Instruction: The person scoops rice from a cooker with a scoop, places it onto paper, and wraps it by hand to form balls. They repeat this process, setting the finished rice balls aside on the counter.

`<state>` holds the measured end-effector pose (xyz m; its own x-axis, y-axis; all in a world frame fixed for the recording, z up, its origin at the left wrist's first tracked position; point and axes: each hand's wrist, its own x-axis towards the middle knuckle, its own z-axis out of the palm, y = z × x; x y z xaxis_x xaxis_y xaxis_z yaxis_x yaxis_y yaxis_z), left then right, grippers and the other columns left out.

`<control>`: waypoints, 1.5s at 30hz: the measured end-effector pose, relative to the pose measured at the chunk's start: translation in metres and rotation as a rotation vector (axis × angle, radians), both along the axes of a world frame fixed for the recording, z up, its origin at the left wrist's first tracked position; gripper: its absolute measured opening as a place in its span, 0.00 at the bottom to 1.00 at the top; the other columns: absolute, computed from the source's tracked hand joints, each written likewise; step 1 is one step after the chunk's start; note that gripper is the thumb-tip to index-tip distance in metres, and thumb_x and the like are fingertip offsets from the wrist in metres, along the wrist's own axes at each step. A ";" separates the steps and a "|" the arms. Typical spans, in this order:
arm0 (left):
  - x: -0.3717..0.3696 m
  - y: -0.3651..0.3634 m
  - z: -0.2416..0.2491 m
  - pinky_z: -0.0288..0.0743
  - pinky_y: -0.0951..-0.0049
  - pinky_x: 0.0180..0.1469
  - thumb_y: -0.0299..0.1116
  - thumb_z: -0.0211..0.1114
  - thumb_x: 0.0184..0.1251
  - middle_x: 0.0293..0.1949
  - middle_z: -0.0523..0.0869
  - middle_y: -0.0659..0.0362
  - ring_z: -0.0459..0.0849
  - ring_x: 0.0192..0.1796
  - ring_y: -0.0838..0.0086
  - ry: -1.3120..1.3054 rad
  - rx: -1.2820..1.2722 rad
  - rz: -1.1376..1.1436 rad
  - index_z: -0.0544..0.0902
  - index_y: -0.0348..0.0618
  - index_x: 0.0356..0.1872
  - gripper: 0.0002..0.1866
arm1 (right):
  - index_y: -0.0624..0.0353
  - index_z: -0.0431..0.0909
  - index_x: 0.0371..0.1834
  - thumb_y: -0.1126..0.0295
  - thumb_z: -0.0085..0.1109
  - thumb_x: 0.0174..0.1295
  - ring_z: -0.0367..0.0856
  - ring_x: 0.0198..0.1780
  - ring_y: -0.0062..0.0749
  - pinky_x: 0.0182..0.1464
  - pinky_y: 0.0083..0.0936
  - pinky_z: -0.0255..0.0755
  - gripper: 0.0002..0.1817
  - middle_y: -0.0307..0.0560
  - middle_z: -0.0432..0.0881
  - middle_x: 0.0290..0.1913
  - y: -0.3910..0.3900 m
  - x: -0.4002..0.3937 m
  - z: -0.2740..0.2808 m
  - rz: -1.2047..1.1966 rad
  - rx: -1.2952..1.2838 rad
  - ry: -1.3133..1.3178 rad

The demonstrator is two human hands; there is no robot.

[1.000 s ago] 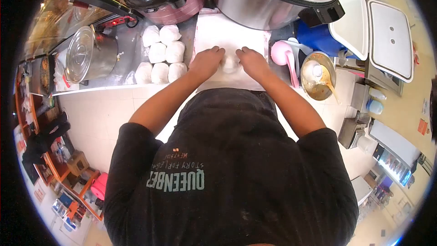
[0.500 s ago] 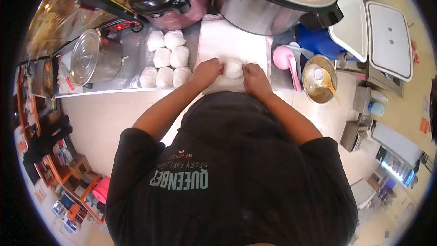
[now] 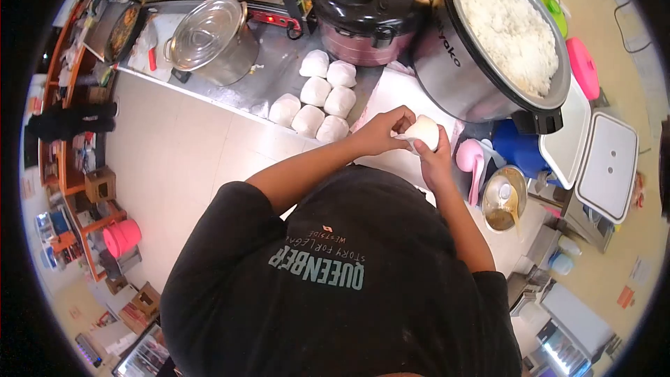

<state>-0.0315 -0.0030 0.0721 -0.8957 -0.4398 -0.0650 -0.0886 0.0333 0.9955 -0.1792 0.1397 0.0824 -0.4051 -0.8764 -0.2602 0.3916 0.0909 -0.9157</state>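
Between my two hands is a paper-wrapped rice bundle (image 3: 423,132), lifted off the counter, with a flap of white paper at its lower left. My left hand (image 3: 382,130) pinches the paper on the left side. Curled round the right and lower side, my right hand (image 3: 437,156) grips the bundle. Beneath and behind them lies a stack of white wrapping paper (image 3: 399,98). Several wrapped rice bundles (image 3: 315,91) sit grouped on the metal counter to the left of my hands.
A large silver cooker (image 3: 450,73) full of white rice (image 3: 509,35) stands beyond the paper, beside a pink-and-black cooker (image 3: 366,38). Rightward are a pink ladle (image 3: 477,167) and a metal bowl (image 3: 504,199). A lidded pot (image 3: 216,45) stands left. Someone in dark clothes (image 3: 70,122) is far left.
The rice bundle has come up off the paper into both hands, and its paper is now gathered around it. My view has turned, so the counter appears tilted and shifted right.
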 end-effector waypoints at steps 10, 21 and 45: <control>0.078 -0.017 0.023 0.80 0.61 0.66 0.25 0.79 0.53 0.68 0.84 0.53 0.85 0.67 0.58 0.043 -0.607 -0.022 0.78 0.52 0.70 0.38 | 0.63 0.68 0.74 0.62 0.81 0.58 0.80 0.65 0.36 0.70 0.33 0.72 0.43 0.48 0.82 0.63 -0.054 0.020 0.028 0.751 0.161 -0.077; 0.212 -0.161 -0.043 0.77 0.48 0.63 0.17 0.63 0.63 0.63 0.83 0.40 0.81 0.64 0.39 -0.487 -0.646 0.559 0.73 0.48 0.70 0.32 | 0.59 0.69 0.77 0.54 0.66 0.75 0.76 0.69 0.40 0.71 0.39 0.69 0.33 0.55 0.78 0.70 -0.009 -0.047 -0.002 0.283 0.328 0.447; 0.154 -0.124 0.010 0.75 0.57 0.68 0.22 0.69 0.64 0.61 0.85 0.45 0.82 0.65 0.47 -0.254 -0.993 0.548 0.80 0.42 0.64 0.25 | 0.58 0.65 0.75 0.77 0.55 0.68 0.82 0.58 0.72 0.57 0.57 0.76 0.30 0.75 0.82 0.57 0.092 -0.075 0.118 0.188 0.445 1.230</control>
